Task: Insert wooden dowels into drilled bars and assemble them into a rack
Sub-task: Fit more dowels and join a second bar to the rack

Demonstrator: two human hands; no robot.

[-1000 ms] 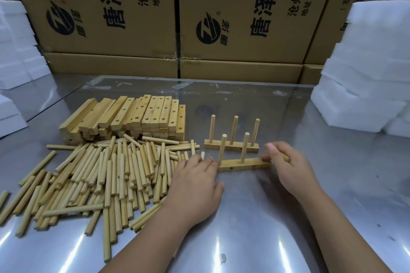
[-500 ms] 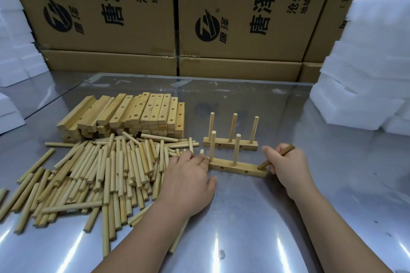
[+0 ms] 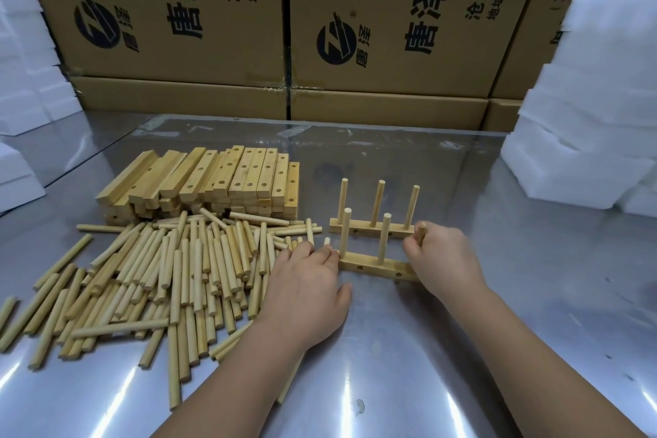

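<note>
Two drilled wooden bars lie side by side on the steel table. The far bar carries three upright dowels. The near bar has two upright dowels, with side holes facing me. My right hand pinches a dowel held upright over the near bar's right end. My left hand lies with its fingers on the loose dowels, fingertips touching the near bar's left end. A small dowel tip shows just beyond its fingers.
A heap of loose dowels covers the table's left. A stack of drilled bars sits behind it. White foam blocks stand at right and more foam at left. Cardboard boxes wall the back.
My right hand has swung its dowel from slanted to upright above the near bar's right end. The near bar shifted a little toward me. My left hand stays at its left end.
</note>
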